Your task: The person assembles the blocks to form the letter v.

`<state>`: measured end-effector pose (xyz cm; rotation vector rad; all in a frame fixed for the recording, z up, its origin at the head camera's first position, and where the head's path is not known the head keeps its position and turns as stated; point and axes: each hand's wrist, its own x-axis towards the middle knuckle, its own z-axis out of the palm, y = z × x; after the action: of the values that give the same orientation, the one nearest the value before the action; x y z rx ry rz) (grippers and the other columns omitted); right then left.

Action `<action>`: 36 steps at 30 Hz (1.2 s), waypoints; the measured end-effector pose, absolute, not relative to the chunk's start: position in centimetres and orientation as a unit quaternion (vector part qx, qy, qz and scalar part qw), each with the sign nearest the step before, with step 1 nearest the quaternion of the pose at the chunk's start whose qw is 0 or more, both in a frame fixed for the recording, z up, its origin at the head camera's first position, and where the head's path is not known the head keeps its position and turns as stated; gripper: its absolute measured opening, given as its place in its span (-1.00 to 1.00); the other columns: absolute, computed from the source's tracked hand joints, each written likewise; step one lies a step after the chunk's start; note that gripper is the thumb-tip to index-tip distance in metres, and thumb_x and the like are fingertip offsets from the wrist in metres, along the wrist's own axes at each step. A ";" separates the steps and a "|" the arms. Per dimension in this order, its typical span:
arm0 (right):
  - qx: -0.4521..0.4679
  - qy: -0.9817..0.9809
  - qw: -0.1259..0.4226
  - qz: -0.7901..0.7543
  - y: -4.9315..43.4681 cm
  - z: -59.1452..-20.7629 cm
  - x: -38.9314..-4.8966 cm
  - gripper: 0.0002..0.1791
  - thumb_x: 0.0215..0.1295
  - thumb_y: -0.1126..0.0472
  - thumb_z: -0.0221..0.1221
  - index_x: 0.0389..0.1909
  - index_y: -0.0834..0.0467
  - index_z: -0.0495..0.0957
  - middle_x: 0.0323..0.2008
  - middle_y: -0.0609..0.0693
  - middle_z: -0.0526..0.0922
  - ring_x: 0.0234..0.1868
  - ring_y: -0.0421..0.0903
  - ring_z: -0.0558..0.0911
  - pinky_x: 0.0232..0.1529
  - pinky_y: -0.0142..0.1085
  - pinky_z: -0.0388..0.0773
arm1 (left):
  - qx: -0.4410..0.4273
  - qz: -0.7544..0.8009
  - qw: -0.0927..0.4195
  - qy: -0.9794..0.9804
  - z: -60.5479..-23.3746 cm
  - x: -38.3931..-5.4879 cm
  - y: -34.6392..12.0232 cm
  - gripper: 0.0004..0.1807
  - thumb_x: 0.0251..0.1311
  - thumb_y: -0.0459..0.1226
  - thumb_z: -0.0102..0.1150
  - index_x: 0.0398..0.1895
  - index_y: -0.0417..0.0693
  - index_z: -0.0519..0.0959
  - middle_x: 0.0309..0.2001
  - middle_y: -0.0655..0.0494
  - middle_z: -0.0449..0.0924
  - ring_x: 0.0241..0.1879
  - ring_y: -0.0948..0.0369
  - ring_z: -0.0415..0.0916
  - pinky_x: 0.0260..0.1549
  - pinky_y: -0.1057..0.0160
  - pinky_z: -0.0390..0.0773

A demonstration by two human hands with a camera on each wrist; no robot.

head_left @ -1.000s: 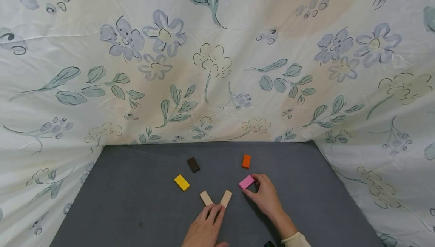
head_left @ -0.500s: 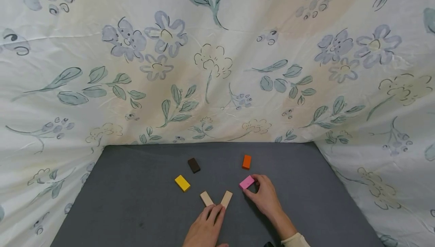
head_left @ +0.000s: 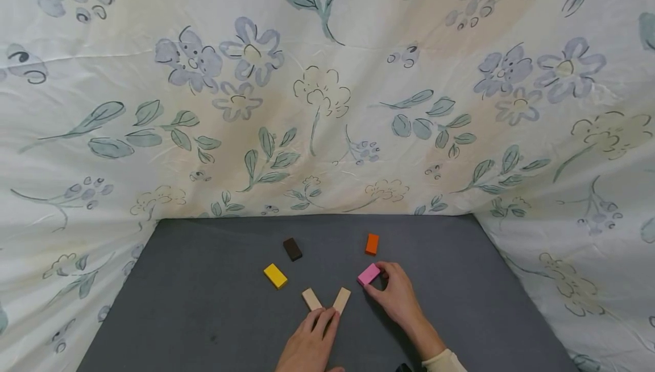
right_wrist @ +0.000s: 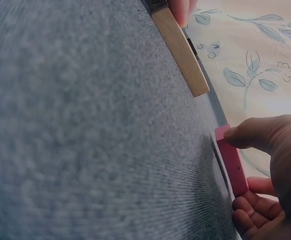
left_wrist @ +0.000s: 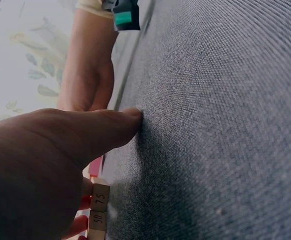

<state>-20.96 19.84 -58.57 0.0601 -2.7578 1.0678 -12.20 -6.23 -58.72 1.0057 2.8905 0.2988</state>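
Note:
A pink rectangular block (head_left: 368, 274) is pinched between the thumb and fingers of my right hand (head_left: 401, 298); the right wrist view has the thumb on one end of the pink block (right_wrist: 232, 160) and fingers at the other, close over the grey cloth. My left hand (head_left: 309, 341) rests its extended fingers on the near ends of two plain wooden blocks, a left one (head_left: 310, 298) and a right one (head_left: 341, 299), which spread apart in a V. Block ends marked 75 (left_wrist: 100, 197) and 50 (left_wrist: 97, 220) face the left wrist camera. The left fingertips are partly hidden there.
Beyond the hands lie a yellow block (head_left: 275, 276) and a dark brown block (head_left: 293, 249) at left, and an orange block (head_left: 372, 243) at right. The grey table surface (head_left: 204, 281) ends at a floral cloth (head_left: 327, 190) behind and on both sides.
My right hand has shifted the pink block slightly left. The left hand and the two wooden blocks stay as they were.

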 end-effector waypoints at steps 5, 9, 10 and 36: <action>0.020 -0.930 0.098 0.354 19.8 -58.6 -21.0 -0.38 0.12 0.15 0.65 0.17 0.29 0.69 -0.05 0.07 0.63 -0.07 0.01 0.59 0.00 0.01 0.64 | 0.324 0.094 0.036 0.941 -58.7 -12.2 -6.2 0.02 0.29 0.43 0.28 0.60 -0.02 0.42 0.49 0.09 0.34 0.40 0.08 0.37 0.20 0.18 0.65; 0.019 -0.930 0.095 0.354 19.8 -58.6 -21.0 -0.37 0.12 0.14 0.65 0.18 0.28 0.69 -0.03 0.07 0.64 -0.05 0.01 0.60 0.04 0.03 0.65 | 0.322 0.090 0.040 0.942 -58.7 -12.2 -6.1 0.02 0.29 0.43 0.29 0.60 -0.01 0.42 0.49 0.09 0.34 0.40 0.08 0.36 0.21 0.18 0.64; 0.017 -0.930 0.092 0.355 19.7 -58.6 -21.0 -0.37 0.12 0.14 0.65 0.19 0.28 0.69 -0.02 0.07 0.64 -0.04 0.01 0.60 0.05 0.03 0.65 | 0.321 0.089 0.040 0.942 -58.8 -12.2 -6.1 0.02 0.29 0.43 0.29 0.60 -0.01 0.42 0.49 0.09 0.34 0.40 0.08 0.36 0.22 0.18 0.64; 0.046 -0.930 0.080 0.355 19.2 -58.8 -21.0 -0.36 0.11 0.14 0.65 0.20 0.27 0.69 -0.03 0.04 0.63 -0.05 -0.03 0.59 0.02 0.01 0.64 | 0.332 0.100 0.028 0.937 -59.0 -12.3 -6.3 0.01 0.32 0.45 0.23 0.60 -0.03 0.42 0.49 0.08 0.35 0.39 0.07 0.37 0.21 0.18 0.64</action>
<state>-21.03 19.19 -58.80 0.1374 -2.7832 1.0627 -12.34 -6.26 -58.99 1.0264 2.8941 0.3087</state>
